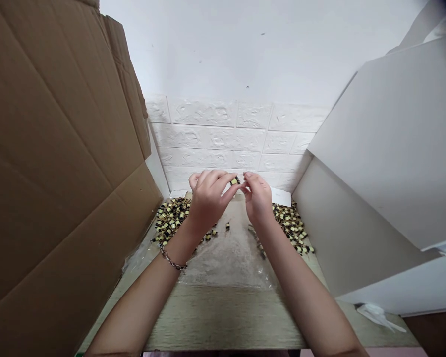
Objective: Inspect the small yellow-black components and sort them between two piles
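Between the thumb and fingers of my left hand (pixel 210 195) is a small transformer (pixel 234 182), yellow in the middle with black ends and a row of pins. My right hand (pixel 257 197) is raised close beside it, thumb and fingertips pinched together; whatever they grip is too small to make out. Below my left wrist lies a heap of similar yellow-and-black transformers (pixel 171 218). Another heap of transformers (pixel 292 225) lies beyond my right forearm. A single transformer (pixel 228 226) sits on the plastic sheet (pixel 223 263) between the two heaps.
A tall cardboard panel (pixel 59 148) stands along the left side, and a white board (pixel 357 218) along the right. White brick-patterned wall (pixel 215 136) closes the back. The wooden tabletop (pixel 226 317) shows in front, with a crumpled white scrap (pixel 379 316) at the right.
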The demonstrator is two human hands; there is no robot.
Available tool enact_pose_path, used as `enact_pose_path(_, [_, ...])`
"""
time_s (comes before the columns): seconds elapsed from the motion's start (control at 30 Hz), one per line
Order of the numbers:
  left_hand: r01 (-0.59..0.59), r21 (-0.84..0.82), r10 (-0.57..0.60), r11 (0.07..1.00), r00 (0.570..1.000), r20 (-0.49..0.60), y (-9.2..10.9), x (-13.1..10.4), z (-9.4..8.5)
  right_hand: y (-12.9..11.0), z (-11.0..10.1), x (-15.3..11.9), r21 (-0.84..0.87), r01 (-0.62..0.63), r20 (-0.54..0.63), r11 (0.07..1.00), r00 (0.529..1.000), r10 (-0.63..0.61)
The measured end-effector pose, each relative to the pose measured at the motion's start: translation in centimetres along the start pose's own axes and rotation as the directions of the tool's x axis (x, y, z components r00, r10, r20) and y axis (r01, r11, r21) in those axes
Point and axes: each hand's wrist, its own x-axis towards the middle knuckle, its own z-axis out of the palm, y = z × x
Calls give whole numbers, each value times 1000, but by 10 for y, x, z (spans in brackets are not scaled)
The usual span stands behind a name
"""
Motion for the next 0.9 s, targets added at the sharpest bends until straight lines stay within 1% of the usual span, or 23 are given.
enact_pose_path(0.07, [5,5,-5,1000,1000,10,0,-1,1,-1,0,-1,-133,128,-38,983,990,-135])
enact_pose_path(0.1, [7,5,-7,1000,1000,14,-1,-1,1,-2,0,-2,-172,163,-33,972,985,-171])
enact_pose_path(0.17, [13,6,-13,1000,1000,19,0,-1,1,-3,0,-4,-197,189,1,962,981,-193])
enact_pose_path(0.33, [29,4,-29,1000,999,25,0,-1,1,-8,3,-9,-127,170,133,977,979,-154])
enact_pose_path(0.43, [35,6,-36,999,999,29,1,0,0,-10,5,-11,-92,152,179,984,975,-134])
enact_pose_path(0.63, [44,6,-44,999,998,37,1,0,0,-9,4,-11,-100,146,180,984,975,-127])
enact_pose_path(0.83, [45,0,-45,999,997,58,1,0,0,-10,4,-10,-154,116,140,981,986,-95])
enact_pose_path(0.9, [48,2,-48,999,996,69,1,-1,0,-11,3,-10,-164,125,135,978,985,-104])
